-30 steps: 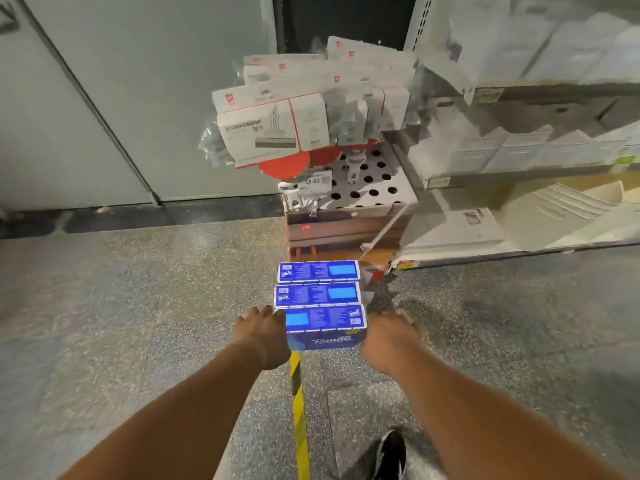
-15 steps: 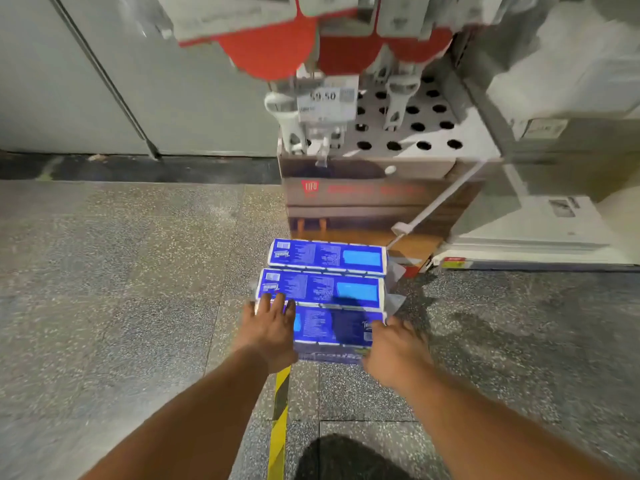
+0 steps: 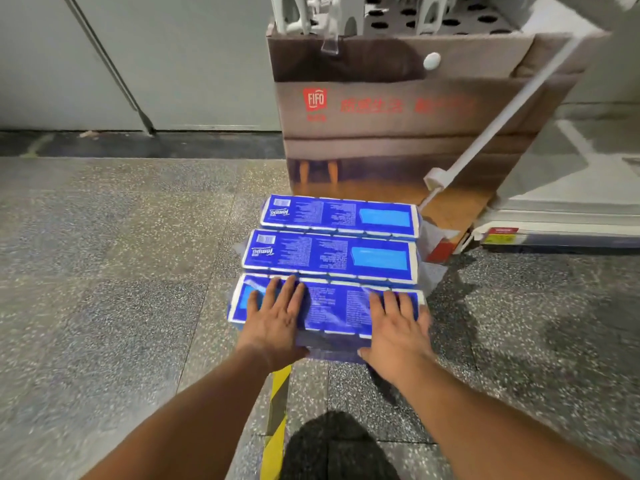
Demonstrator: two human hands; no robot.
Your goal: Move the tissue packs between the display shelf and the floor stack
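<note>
Three blue tissue packs lie side by side on the speckled floor. The far pack (image 3: 339, 216) sits against a cardboard display stand, the middle pack (image 3: 329, 256) behind the nearest pack (image 3: 332, 308). My left hand (image 3: 277, 317) lies flat on the left half of the nearest pack's top, fingers straight. My right hand (image 3: 396, 327) lies flat on its right half, thumb at the pack's near edge. The nearest pack rests on top of more blue packaging, mostly hidden beneath it.
A brown cardboard display stand (image 3: 398, 109) rises just behind the packs, with a white pole (image 3: 502, 112) leaning across it. A white shelf base (image 3: 561, 216) is at the right. Yellow-black floor tape (image 3: 277, 410) runs toward me. A grey wall panel (image 3: 138, 57) stands at the back left.
The view has dropped closer to the floor. Both hands moved from the ends of the nearest pack onto its top surface, fingers now spread flat.
</note>
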